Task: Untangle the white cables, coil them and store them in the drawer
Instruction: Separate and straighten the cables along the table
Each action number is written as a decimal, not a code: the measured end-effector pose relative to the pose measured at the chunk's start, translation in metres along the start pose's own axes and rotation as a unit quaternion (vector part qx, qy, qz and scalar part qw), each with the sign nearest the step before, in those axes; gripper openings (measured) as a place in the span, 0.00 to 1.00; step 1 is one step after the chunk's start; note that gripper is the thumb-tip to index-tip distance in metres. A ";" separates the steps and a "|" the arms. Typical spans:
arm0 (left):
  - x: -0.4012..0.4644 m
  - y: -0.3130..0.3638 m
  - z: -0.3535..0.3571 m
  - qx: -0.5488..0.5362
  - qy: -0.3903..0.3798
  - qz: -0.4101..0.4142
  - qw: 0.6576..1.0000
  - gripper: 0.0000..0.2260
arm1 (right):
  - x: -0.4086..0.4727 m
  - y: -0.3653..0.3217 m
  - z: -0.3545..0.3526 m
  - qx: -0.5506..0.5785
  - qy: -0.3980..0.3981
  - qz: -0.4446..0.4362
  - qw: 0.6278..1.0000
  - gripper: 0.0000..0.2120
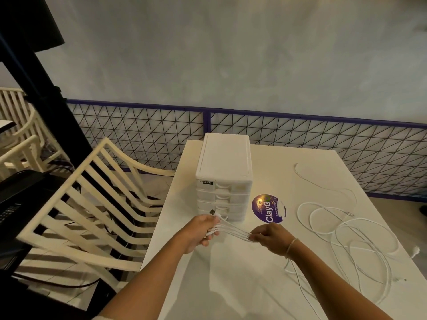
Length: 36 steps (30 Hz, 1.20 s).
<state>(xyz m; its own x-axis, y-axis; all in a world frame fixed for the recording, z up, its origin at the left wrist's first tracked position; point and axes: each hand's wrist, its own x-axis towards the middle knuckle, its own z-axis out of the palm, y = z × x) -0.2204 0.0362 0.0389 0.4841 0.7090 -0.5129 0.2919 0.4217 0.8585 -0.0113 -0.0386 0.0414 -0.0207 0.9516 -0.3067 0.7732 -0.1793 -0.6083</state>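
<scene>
The white table filled the lower right, with a cream slatted chair at nine o'clock. A white drawer unit stood at the table's twelve o'clock, its drawers closed, a purple sticker just beside it. Loose white cables sprawled at three o'clock. The left hand gripped a folded cable bundle before the unit; the right hand pinched its other end.
</scene>
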 end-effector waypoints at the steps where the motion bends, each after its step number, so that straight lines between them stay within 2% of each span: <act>1: 0.001 0.001 0.002 -0.020 0.011 0.001 1.000 0.11 | 0.000 0.000 0.000 -0.001 0.000 -0.002 1.000 0.12; 4: 0.005 0.002 0.005 -0.026 0.058 -0.004 0.998 0.17 | -0.003 0.001 0.000 -0.002 0.001 -0.012 1.000 0.12; 9: 0.012 -0.002 0.007 0.003 0.093 -0.026 0.995 0.23 | -0.004 -0.001 -0.001 -0.019 -0.006 -0.029 0.999 0.12; 16: 0.016 -0.010 0.012 -0.029 0.126 -0.082 0.988 0.19 | -0.005 -0.004 -0.001 -0.054 -0.017 -0.040 0.998 0.13; 23: 0.020 -0.009 0.015 0.056 0.188 -0.034 0.980 0.15 | -0.006 -0.009 -0.002 -0.067 -0.053 -0.015 0.996 0.14; 27: 0.018 -0.001 0.016 0.202 0.242 0.023 0.949 0.15 | -0.007 -0.012 -0.001 -0.046 -0.101 0.017 0.994 0.16; 29: 0.021 -0.001 0.014 0.242 0.265 0.043 0.932 0.18 | -0.008 -0.013 -0.003 -0.045 -0.119 0.032 0.991 0.15; 36: 0.020 -0.003 0.017 0.280 0.293 0.098 0.909 0.17 | -0.013 -0.008 -0.023 -0.009 -0.130 0.044 0.991 0.11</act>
<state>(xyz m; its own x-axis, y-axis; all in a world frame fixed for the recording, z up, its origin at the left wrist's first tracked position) -0.1979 0.0395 0.0260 0.0984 0.9879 -0.1200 0.7006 0.0169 0.7134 -0.0028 -0.0440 0.0670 -0.1134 0.8356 -0.5375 0.7898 -0.2524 -0.5590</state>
